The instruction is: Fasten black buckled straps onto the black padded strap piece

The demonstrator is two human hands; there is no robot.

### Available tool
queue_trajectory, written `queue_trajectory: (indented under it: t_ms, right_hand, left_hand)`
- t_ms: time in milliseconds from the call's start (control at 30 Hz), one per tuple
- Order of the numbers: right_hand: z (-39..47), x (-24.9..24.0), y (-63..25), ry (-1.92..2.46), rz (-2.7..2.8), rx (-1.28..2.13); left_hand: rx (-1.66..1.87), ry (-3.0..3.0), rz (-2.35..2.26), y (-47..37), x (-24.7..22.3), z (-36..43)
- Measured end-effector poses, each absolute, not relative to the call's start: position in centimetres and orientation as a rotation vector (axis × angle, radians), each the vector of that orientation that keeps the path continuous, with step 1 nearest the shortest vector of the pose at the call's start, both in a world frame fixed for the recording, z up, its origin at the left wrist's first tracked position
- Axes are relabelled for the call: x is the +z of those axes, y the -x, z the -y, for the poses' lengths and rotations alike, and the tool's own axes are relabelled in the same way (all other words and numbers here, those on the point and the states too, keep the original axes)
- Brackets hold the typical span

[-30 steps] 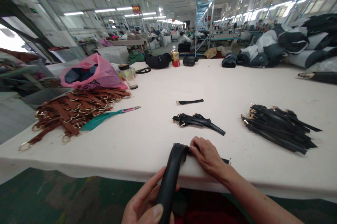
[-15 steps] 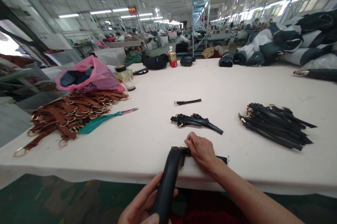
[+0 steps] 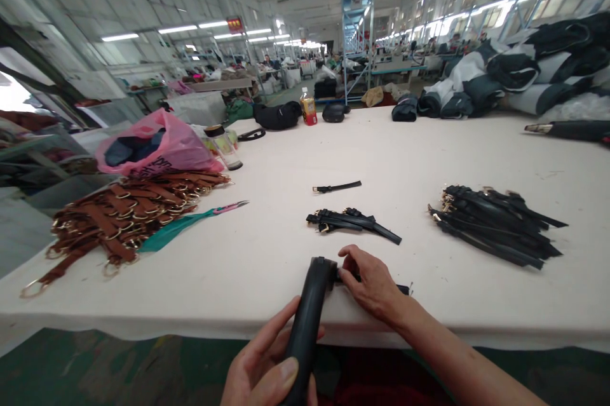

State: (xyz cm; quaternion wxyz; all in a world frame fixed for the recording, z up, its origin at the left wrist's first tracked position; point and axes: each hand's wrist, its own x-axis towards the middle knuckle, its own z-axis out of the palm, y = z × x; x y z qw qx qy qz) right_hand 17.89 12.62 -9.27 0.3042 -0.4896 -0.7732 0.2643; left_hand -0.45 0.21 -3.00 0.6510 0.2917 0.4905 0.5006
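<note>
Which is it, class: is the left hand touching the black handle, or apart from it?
Touching. The head view shows the left hand wrapped around the black handle, thumb pressed flat on its front.

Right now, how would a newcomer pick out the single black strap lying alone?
On the wide white table, look between the brown strap heap and the big black strap pile. Just beyond the small black strap bundle lies the lone thin black strap, touching nothing.
</note>
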Motion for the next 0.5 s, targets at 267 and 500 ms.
queue_trajectory:
  t_ms: [267, 500]
  right_hand:
    - [-10.8, -9.5, -19.6, 1.348, 2.142, 0.450]
    - [-11.0, -9.7, -19.7, 1.371, 2.148, 0.440]
  left_hand:
    - [1.213, -0.632, -1.005, 0.2, -3.5, -1.5]
    - [1.245, -0.647, -1.052, 0.2, -3.3, -0.9]
